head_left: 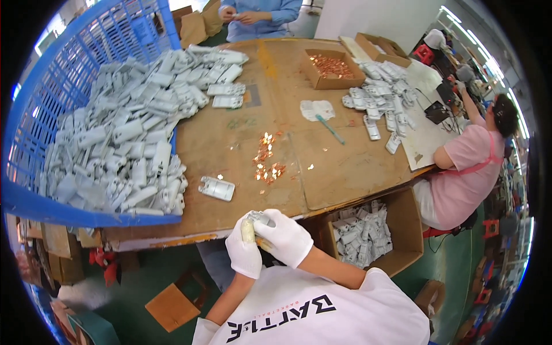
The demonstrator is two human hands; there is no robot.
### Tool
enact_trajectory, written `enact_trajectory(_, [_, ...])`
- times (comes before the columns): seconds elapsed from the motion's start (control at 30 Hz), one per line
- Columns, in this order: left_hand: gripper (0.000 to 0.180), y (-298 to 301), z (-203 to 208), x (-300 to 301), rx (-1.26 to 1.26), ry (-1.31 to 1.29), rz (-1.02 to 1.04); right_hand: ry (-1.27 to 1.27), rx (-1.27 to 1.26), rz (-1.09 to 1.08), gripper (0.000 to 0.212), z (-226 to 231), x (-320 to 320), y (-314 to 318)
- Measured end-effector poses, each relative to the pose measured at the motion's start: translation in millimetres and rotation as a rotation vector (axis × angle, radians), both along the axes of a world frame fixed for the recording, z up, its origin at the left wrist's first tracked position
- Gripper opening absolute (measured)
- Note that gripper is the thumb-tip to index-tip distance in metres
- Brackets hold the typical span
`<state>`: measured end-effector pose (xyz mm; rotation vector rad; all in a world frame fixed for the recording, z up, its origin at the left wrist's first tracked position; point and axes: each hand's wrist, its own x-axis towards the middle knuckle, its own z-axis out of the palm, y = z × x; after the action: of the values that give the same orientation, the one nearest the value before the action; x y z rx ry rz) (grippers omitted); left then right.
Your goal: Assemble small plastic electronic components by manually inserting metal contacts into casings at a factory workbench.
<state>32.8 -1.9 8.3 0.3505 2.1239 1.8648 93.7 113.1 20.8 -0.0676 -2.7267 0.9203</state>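
Both hands wear white gloves and meet over the table's front edge. My left hand (244, 253) is closed round a small pale grey plastic casing (261, 218), its thumb covered by something yellowish. My right hand (287, 238) grips the same casing from the other side; the fingers hide most of it. Just beyond, a single grey-white casing (217, 188) lies flat on the table. Farther off, small shiny copper-coloured metal pieces (269, 171) are scattered in a loose heap.
A large blue crate (86, 210) at left spills many casings onto the cardboard-covered table (230, 161). Back right are a carton of copper pieces (332, 68), more casings (379, 95) and a teal pen (330, 129). A carton (405, 230) of casings stands below. Two co-workers sit nearby.
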Motion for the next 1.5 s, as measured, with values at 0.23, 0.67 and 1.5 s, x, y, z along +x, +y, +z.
enact_trajectory(0.23, [0.030, 26.7, -2.3, -14.9, -0.097, 0.090, -0.057, -0.041, -0.104, -0.070, 0.034, 2.6, -8.2, 25.7])
enact_trajectory(0.67, [0.034, 49.5, -27.1, -25.8, 0.284, -0.320, -0.198, -0.142, -0.045, -0.157, 0.029, -7.9, -7.1, 45.1])
enact_trajectory(1.5, [0.030, 57.2, -32.5, -23.0, 0.253, -0.374, -0.185, 0.182, 0.229, -0.185, 0.045, -35.7, 14.0, 40.2])
